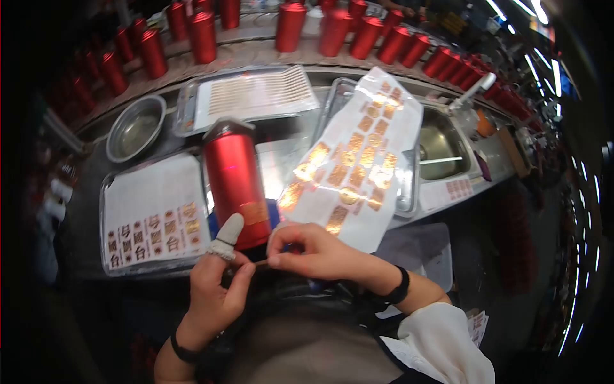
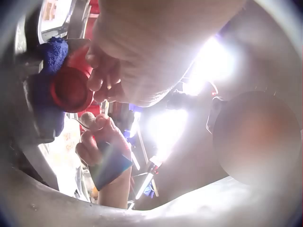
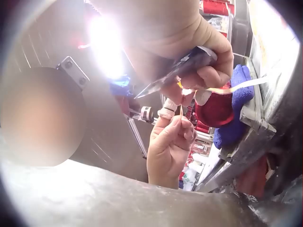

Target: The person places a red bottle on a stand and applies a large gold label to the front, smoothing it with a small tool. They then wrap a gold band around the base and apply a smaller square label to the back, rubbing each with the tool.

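Note:
Both hands meet in front of a glossy red metal canister (image 1: pixel 233 179) that lies on a blue cloth (image 3: pixel 242 87), a gold decal low on its side. Between thumb and finger, my left hand (image 1: pixel 217 281) pinches one end of a small thin strip (image 1: pixel 261 263); a pale finger cot (image 1: pixel 229 232) covers its raised index finger. My right hand (image 1: pixel 320 253) pinches the strip's other end. Tucked in the right hand is a dark, flat, scraper-like blade (image 3: pixel 184 71), also showing in the left wrist view as a dark plate (image 2: pixel 111 165).
Right of the canister, a sheet of gold decals (image 1: pixel 358 153) overlaps a metal tray. At left, another decal sheet (image 1: pixel 153 211) lies on a tray; a metal bowl (image 1: pixel 136 128) stands behind it. A sink (image 1: pixel 441 150) is at right. Red canisters (image 1: pixel 203 38) line the back.

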{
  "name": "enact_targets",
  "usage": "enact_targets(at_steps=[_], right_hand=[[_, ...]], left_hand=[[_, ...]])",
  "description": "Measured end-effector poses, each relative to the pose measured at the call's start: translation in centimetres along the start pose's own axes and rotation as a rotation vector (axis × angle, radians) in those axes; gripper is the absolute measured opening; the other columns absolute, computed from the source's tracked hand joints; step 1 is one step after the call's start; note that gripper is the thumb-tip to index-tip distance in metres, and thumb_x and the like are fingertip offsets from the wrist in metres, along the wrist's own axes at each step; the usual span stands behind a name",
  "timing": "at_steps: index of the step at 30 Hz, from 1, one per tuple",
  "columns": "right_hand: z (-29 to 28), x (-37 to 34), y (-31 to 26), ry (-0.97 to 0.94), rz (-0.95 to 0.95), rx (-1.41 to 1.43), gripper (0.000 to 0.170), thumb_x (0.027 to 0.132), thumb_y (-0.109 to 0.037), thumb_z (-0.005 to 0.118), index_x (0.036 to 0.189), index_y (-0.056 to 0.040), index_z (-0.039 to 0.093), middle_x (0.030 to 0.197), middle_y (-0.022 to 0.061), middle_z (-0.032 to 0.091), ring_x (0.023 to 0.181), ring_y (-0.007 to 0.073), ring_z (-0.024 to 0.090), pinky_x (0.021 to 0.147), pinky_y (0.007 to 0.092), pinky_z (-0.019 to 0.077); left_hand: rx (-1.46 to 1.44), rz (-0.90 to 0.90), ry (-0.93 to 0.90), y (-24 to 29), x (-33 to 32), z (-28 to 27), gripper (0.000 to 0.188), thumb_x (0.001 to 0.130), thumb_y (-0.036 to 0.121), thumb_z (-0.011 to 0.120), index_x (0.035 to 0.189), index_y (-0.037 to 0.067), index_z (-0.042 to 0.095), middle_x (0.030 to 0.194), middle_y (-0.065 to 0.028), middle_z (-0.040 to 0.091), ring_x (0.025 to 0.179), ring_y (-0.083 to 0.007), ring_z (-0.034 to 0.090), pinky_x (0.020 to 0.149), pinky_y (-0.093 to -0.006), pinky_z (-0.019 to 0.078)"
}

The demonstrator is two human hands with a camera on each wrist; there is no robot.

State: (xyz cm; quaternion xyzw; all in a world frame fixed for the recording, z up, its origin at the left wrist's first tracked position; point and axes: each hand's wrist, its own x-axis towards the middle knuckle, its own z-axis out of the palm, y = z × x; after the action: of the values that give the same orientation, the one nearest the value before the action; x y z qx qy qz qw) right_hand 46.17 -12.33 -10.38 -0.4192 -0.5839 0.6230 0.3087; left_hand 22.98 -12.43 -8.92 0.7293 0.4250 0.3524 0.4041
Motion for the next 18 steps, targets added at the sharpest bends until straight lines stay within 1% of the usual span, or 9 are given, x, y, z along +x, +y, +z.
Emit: enact_targets(at_steps=[2,3,5,6,7,8,12,15,18], right_hand=[[0.2,-0.2,0.3,0.047,0.074,0.001,0.009,0.092,-0.013,0.071,0.09,-0.0046,0.068,0.094,-0.0002,0.063,0.086,0.0072,0.055,0.074,0.0238,0.0434],[0.3,-0.3,-0.1,0.072,0.123,-0.017,0.009,0.092,-0.013,0.072,0.09,-0.0046,0.068,0.094,-0.0008,0.064,0.085,0.0062,0.055,0.073,0.0232,0.0433],[0.9,-0.2,-0.4,0.16,0.055,-0.111,0.01,0.088,-0.014,0.072,0.087,-0.0049,0.069,0.085,0.0007,0.061,0.075,0.0081,0.051,0.067,0.0249,0.0424],[1.2,-0.3,-0.3,0.187,0.097,-0.109,0.011,0.087,-0.015,0.073,0.086,-0.0051,0.068,0.086,0.0007,0.06,0.074,0.0084,0.05,0.066,0.0247,0.0417],[1.3,-0.2,-0.2,0.206,0.091,-0.128,0.012,0.086,-0.015,0.073,0.086,-0.0042,0.068,0.086,0.0012,0.06,0.073,0.009,0.049,0.066,0.0249,0.0415],[1.4,-0.2,-0.2,0.211,0.074,-0.145,0.012,0.086,-0.015,0.073,0.086,-0.0038,0.067,0.086,0.0016,0.06,0.073,0.0092,0.049,0.066,0.025,0.0417],[1.3,0.2,-0.2,0.279,0.061,-0.138,0.012,0.086,-0.014,0.073,0.085,-0.0028,0.067,0.085,0.0025,0.059,0.072,0.0094,0.049,0.067,0.0257,0.0424],[0.9,0.7,-0.3,0.308,0.056,-0.166,0.012,0.086,-0.013,0.072,0.084,-0.0025,0.067,0.085,0.0031,0.059,0.072,0.0095,0.05,0.067,0.0258,0.0427],[0.7,1.1,0.1,0.341,0.041,-0.196,0.012,0.086,-0.013,0.071,0.083,-0.0023,0.066,0.085,0.0035,0.059,0.07,0.0097,0.05,0.066,0.0257,0.0426]], left_hand=[[-0.053,-0.047,0.045,-0.6,-0.7,-0.2,0.039,0.085,-0.002,0.067,0.122,-0.005,0.058,0.11,-0.0125,0.061,0.075,-0.0125,0.062,0.069,-0.0271,0.0491],[-0.081,-0.089,0.062,-0.8,-1.0,-0.4,0.039,0.086,-0.001,0.068,0.124,-0.004,0.058,0.101,-0.0088,0.063,0.075,-0.0104,0.061,0.07,-0.0256,0.0481],[-0.14,-0.171,0.101,-1.2,-1.5,-0.7,0.039,0.089,0.003,0.069,0.127,-0.004,0.058,0.082,-0.0012,0.066,0.076,-0.0062,0.058,0.071,-0.0227,0.046],[-0.164,-0.179,0.121,-1.6,-1.7,-0.6,0.042,0.09,0.003,0.069,0.129,-0.003,0.057,0.084,-0.0013,0.066,0.077,-0.0063,0.059,0.073,-0.0228,0.0462],[-0.194,-0.18,0.138,-2.0,-1.9,-0.4,0.044,0.09,0.002,0.069,0.131,-0.003,0.056,0.085,-0.0014,0.066,0.079,-0.0064,0.059,0.074,-0.0229,0.0464],[-0.234,-0.215,0.137,-1.8,-1.9,-0.4,0.052,0.09,0.001,0.069,0.139,-0.002,0.053,0.087,-0.0011,0.066,0.081,-0.0064,0.059,0.076,-0.0231,0.0466],[-0.239,-0.221,0.17,-2.6,-1.3,0.1,0.062,0.089,0.0,0.069,0.147,-0.001,0.046,0.085,0.0006,0.064,0.079,-0.006,0.057,0.078,-0.0221,0.046],[-0.273,-0.244,0.2,-2.0,-0.1,0.3,0.063,0.089,0.0,0.068,0.148,0.0,0.046,0.082,0.002,0.062,0.078,-0.0049,0.055,0.078,-0.0217,0.0456],[-0.293,-0.258,0.199,-2.7,0.3,0.6,0.063,0.088,-0.002,0.067,0.148,0.001,0.047,0.082,0.0034,0.06,0.078,-0.0038,0.054,0.078,-0.0216,0.0451]])
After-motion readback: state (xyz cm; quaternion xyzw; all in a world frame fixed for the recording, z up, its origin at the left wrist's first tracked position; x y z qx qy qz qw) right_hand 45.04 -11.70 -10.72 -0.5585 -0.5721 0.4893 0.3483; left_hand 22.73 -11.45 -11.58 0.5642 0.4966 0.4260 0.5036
